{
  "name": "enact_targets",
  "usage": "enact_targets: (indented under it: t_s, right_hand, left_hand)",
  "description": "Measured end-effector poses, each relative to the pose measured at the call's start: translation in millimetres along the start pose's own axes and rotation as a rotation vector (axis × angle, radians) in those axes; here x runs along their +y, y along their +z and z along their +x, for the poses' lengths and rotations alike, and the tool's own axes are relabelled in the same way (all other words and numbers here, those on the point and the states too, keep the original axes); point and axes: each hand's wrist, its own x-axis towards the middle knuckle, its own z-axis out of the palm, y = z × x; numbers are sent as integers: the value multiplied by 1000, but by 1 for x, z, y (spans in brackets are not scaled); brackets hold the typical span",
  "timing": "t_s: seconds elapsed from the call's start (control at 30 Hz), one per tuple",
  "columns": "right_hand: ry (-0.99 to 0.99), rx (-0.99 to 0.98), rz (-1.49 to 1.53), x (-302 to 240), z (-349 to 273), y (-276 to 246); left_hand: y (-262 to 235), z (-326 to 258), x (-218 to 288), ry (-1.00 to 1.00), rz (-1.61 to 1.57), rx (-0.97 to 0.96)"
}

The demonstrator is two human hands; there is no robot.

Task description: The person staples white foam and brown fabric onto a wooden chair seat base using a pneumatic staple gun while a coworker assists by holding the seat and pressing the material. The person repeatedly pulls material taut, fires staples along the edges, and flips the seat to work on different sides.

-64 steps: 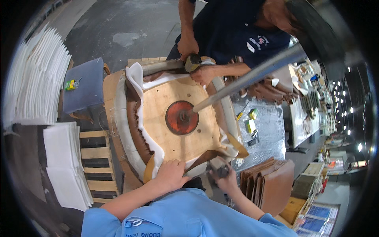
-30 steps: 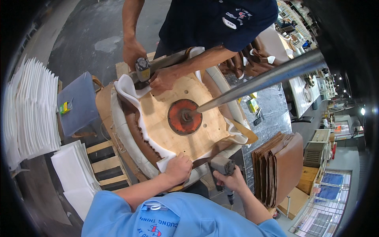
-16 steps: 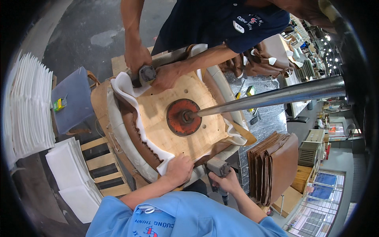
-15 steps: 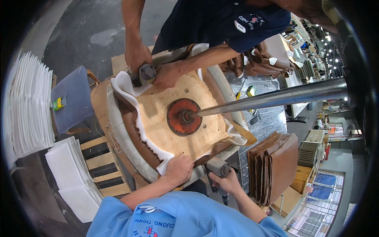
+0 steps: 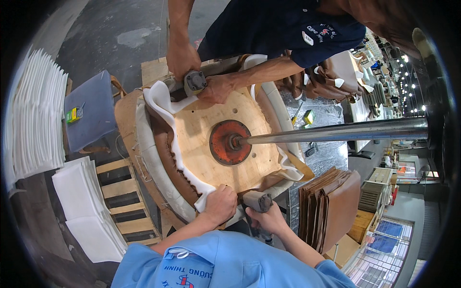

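My left hand (image 5: 221,205) is closed on the near edge of the brown leather cover (image 5: 191,192) with its white padding (image 5: 205,191), at the rim of a wooden seat board (image 5: 192,139). Just right of it, my right hand (image 5: 270,220) grips a pneumatic staple gun (image 5: 258,200) by its handle, close to the board's near edge. A round red metal plate (image 5: 220,144) on a steel shaft (image 5: 336,130) presses on the board's middle. Across from me, a co-worker's hands (image 5: 216,90) hold another staple gun (image 5: 195,81) at the far left corner.
The steel shaft runs to the right above the board. Stacked brown leather panels (image 5: 342,206) stand at the right, beside a plastic-covered table (image 5: 331,156) with tools. White padding sheets (image 5: 36,115), a blue-grey seat (image 5: 89,113) and a slatted wooden pallet (image 5: 120,188) lie left.
My right hand has brought the staple gun left, nearer my left hand. The left hand keeps its hold on the cover's edge. The whole view has shifted slightly.
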Motion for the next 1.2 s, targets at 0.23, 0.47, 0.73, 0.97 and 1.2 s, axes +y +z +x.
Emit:
enact_targets:
  t_s: [0.23,0.47,0.73,0.97,1.2]
  right_hand:
    - [1,8,-70,-5,9,4]
    - [-184,81,-152,6,15,9]
    - [-159,105,215,52,-10,-21]
    - [-266,176,157,61,-15,-89]
    - [-212,100,-28,36,15,-112]
  left_hand:
    - [3,0,4,-35,24,-4]
    - [4,-1,9,-64,14,-34]
    - [-15,30,27,-161,8,-198]
    - [33,81,45,123,-12,47]
    - [56,91,40,118,-50,82]
